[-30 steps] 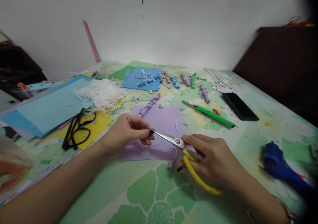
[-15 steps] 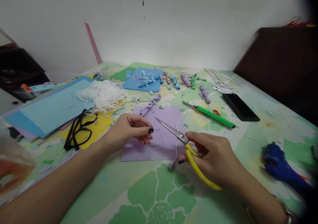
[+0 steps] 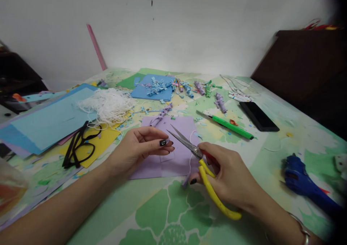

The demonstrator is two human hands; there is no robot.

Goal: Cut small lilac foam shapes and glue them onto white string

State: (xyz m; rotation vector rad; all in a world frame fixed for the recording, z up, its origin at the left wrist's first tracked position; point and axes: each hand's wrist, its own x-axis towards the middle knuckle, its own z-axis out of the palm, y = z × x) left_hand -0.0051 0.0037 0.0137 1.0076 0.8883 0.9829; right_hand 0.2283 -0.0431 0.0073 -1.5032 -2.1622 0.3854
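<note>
- A person's right hand [image 3: 225, 169] holds yellow-handled scissors [image 3: 197, 151], its grip curled firmly round the handles; the blades stand slightly parted above a purple sheet [image 3: 177, 169].
- The left hand [image 3: 138, 143] hovers over the sheet's left part, thumb and forefinger pinched close beside the scissor tips; whether that grip has hold of a tiny scrap, one cannot tell.
- A white string [image 3: 190, 165] crosses the sheet's right side, ending near the front edge in a purple tassel [image 3: 185, 182].
- Beyond the left hand lies a rolled purple tube [image 3: 164, 113].
- On the flower-patterned tabletop [image 3: 108, 205], black glasses [image 3: 90, 143] and tangled white cord [image 3: 108, 105] lie left; a green cutter [image 3: 230, 126], black phone [image 3: 258, 116] and blue glue gun [image 3: 298, 176] lie right.
</note>
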